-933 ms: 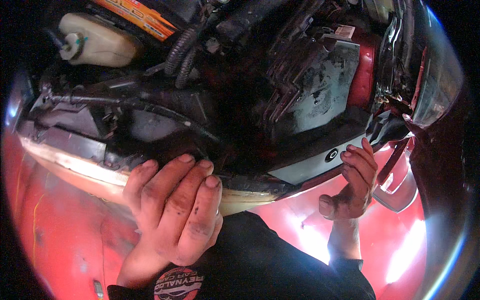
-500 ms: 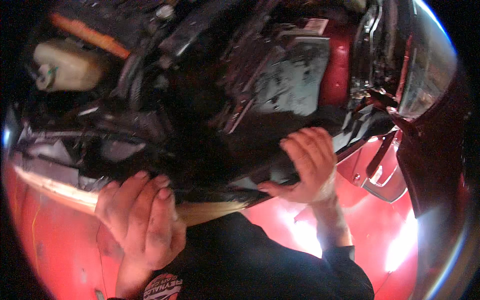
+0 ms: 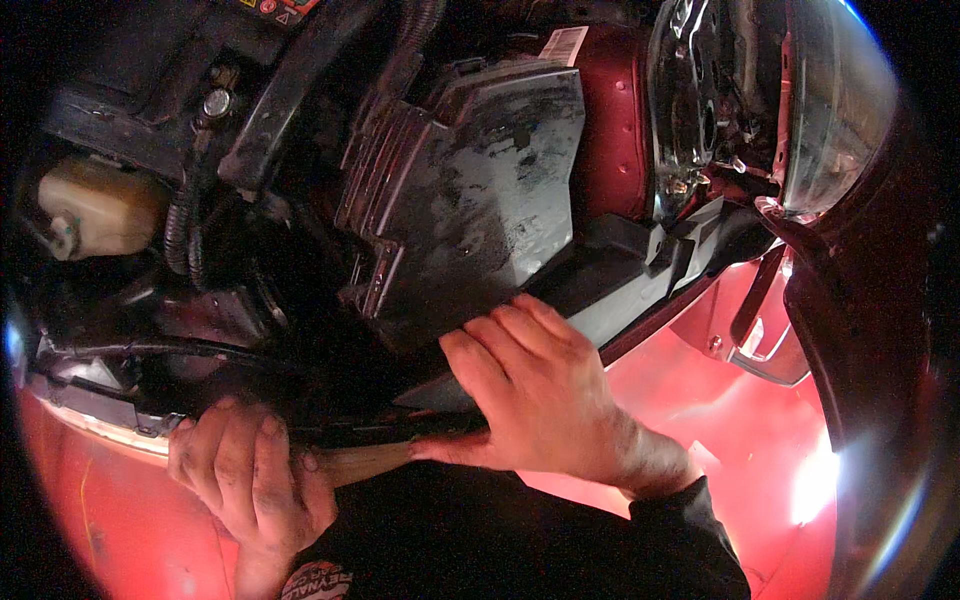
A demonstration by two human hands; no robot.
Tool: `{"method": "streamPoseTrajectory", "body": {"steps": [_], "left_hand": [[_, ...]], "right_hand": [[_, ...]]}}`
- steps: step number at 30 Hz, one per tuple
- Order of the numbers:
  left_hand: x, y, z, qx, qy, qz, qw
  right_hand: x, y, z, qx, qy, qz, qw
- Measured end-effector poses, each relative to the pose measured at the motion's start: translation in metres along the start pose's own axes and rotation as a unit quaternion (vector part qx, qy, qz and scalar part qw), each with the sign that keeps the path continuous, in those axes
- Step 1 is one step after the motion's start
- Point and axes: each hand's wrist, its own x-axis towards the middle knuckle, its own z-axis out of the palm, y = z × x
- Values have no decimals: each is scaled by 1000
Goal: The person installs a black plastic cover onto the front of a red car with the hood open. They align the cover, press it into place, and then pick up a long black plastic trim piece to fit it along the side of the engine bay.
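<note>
The front bumper (image 3: 370, 462) of a car crosses below the engine bay, its upper edge black with a pale strip along it. My left hand (image 3: 250, 475) is closed over this edge at the left, fingers curled across the top. To its right, my right hand (image 3: 545, 400) grips the same edge, with its fingers over the top and the thumb stretched along the near side. The fingertips of my right hand are partly hidden behind the edge. Just beyond it stands a dirty grey plastic panel (image 3: 490, 170) with a ridged left side.
A clear headlight (image 3: 840, 120) and chrome lamp parts (image 3: 685, 100) sit at the right. A dark red body panel (image 3: 612, 120) lies beside the grey panel. At the left are a yellowed plastic reservoir (image 3: 105, 205) and a ribbed black hose (image 3: 180, 235). The red floor (image 3: 740, 440) shows bright reflections.
My right hand has moved left along the bumper edge and nearer to me, closer to my left hand. My left hand stays on the edge, slightly lower. The view has shifted.
</note>
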Motion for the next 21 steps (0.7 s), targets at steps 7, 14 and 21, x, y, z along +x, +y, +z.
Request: {"method": "streamPoseTrajectory", "body": {"steps": [7,14,21], "left_hand": [[-2,0,6,-6,16,1,1000],[4,0,1,-7,55,31,998],[-1,0,8,11,66,26,997]], "right_hand": [[12,10,0,-42,-72,12,996],[10,0,-1,-49,-25,-9,998],[-25,3,6,58,279,-35,958]]}}
